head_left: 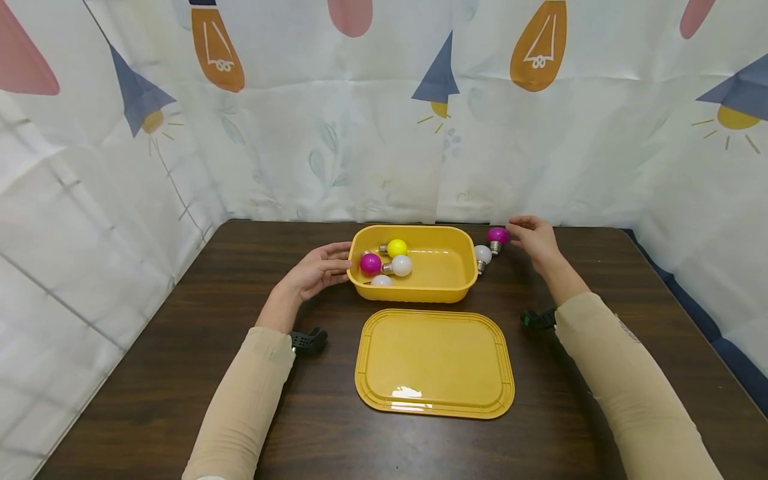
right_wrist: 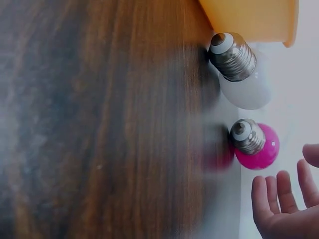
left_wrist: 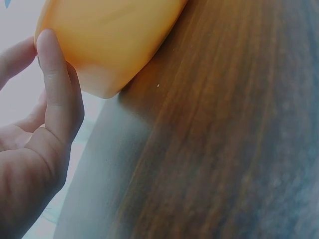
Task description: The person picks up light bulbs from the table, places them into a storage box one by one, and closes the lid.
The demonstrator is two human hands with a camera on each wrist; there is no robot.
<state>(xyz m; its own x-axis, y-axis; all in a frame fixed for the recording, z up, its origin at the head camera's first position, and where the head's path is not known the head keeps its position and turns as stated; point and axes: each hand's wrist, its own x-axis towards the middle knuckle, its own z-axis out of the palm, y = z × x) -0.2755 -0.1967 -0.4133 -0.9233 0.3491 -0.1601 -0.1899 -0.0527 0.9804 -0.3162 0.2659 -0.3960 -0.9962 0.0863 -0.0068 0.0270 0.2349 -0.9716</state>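
At the far part of the table, my left hand (head_left: 318, 270) touches the left end of a yellow plastic box (head_left: 447, 295) from outside. Its thumb (left_wrist: 52, 64) lies against the box wall near the rim. Inside the box, on the left, are a yellow light bulb (head_left: 397, 248), a magenta bulb (head_left: 370, 264), a white bulb (head_left: 401, 265) and another white bulb (head_left: 381, 281). My right hand (head_left: 533, 241) is just right of a second magenta bulb (right_wrist: 261, 149), fingers spread and holding nothing. Between that bulb and the box lies a white bulb (right_wrist: 251, 84).
A yellow lid (head_left: 435, 363) lies flat on the dark wooden table (head_left: 288, 427), nearer to me than the box. Behind the table hangs a printed white curtain (head_left: 372, 153) with lamp and bulb pictures. Dark bands are on both wrists.
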